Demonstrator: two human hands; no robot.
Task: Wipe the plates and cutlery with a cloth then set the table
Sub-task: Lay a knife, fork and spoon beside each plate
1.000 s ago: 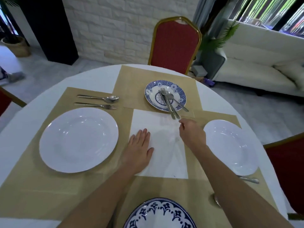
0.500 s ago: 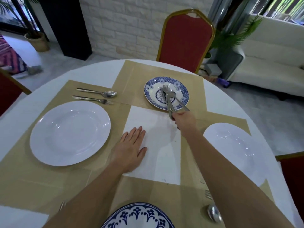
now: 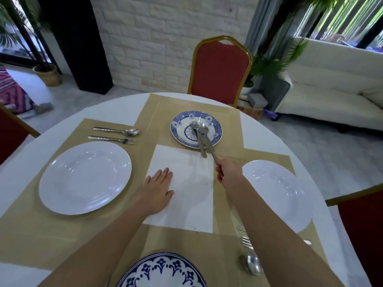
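Pinching the spoon [image 3: 203, 128] by its handle tip in the right hand [image 3: 229, 172], bowl lying in the blue plate [image 3: 178, 125] beside the fork [image 3: 194, 123], and pressing the left hand [image 3: 158, 191] flat on the cloth [image 3: 192, 204] just nearside of that plate: light, stiff, slick steel, likely wanting a mid-handle grip.

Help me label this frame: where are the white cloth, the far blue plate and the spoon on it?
white cloth [image 3: 190, 204], head view, bare middle.
far blue plate [image 3: 176, 125], head view, patterned left rim.
spoon [image 3: 203, 127], head view, its bowl.
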